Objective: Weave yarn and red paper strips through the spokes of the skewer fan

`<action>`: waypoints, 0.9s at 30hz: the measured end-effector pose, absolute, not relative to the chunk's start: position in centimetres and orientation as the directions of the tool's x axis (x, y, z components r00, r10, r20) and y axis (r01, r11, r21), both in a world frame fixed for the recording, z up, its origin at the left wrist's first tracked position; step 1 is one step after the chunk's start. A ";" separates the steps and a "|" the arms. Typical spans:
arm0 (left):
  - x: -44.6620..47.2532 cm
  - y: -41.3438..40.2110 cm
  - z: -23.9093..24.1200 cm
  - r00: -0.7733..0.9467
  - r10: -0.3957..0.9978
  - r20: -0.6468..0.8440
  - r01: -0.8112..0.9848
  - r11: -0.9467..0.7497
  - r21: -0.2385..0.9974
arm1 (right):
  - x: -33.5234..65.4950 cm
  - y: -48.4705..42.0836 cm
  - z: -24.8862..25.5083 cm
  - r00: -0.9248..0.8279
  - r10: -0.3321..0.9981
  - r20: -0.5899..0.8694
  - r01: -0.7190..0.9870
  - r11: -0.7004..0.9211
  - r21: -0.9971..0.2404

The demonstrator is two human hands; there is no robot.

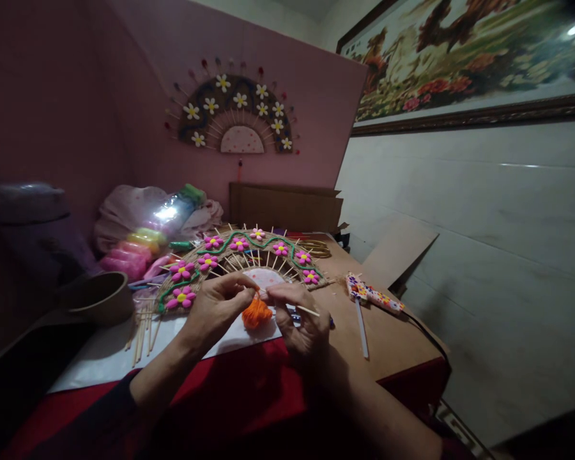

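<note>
My left hand [218, 306] and my right hand [299, 319] meet over the table, both pinched on a small orange yarn tassel [255, 314] that hangs between them. A thin wooden stick [308, 311] juts from my right hand's fingers. Just behind the hands lies a half-round woven fan piece [242, 259] with pink flowers, a green wavy cord and wooden sticks radiating from its pale centre.
Loose wooden sticks [141, 332] lie on white paper [105, 358] at left, beside a round bowl [100, 297] and coloured clay packs [138, 249]. A patterned tool [371, 295] and a white stick [361, 329] rest at right. A finished fan [234, 115] hangs on the pink wall.
</note>
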State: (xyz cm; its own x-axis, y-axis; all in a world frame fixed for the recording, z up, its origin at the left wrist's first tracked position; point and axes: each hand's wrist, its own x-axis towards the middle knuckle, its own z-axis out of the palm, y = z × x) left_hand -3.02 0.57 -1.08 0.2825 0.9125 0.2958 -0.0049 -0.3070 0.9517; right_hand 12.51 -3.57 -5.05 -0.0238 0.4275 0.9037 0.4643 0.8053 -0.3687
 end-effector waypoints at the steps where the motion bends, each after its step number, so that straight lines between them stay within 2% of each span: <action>1: -3.0 0.6 -1.1 0.288 0.913 0.289 -0.014 -0.297 0.955 | 12.5 -3.4 -5.0 -0.029 0.434 0.900 0.475 0.798 -0.370; 4: -3.1 0.5 -1.0 0.298 0.917 0.265 -0.054 -0.261 0.964 | 12.5 -3.0 -5.1 0.003 0.469 0.883 0.507 0.760 -0.405; 6: -3.1 0.4 -0.9 0.301 0.920 0.250 -0.082 -0.236 0.968 | 12.5 -2.9 -5.2 0.083 0.510 0.856 0.480 0.733 -0.483; 10: -3.3 0.4 -0.6 0.291 0.939 0.185 -0.103 -0.162 0.981 | 12.4 -3.1 -4.9 0.319 0.565 0.761 0.283 0.709 -0.646; 14: -3.2 0.4 -0.5 0.264 0.955 0.138 -0.123 -0.109 0.986 | 12.3 -3.4 -3.9 0.476 0.585 0.657 0.094 0.709 -0.699; 19: -3.1 0.3 -0.3 0.271 0.956 0.116 -0.129 -0.083 0.988 | 12.1 -3.6 -3.3 0.345 0.739 0.579 -0.115 0.646 -0.755; 27: -3.2 0.4 -0.7 0.339 0.936 0.097 -0.121 -0.058 0.991 | 11.9 -3.9 -3.5 0.310 0.735 0.603 -0.141 0.663 -0.735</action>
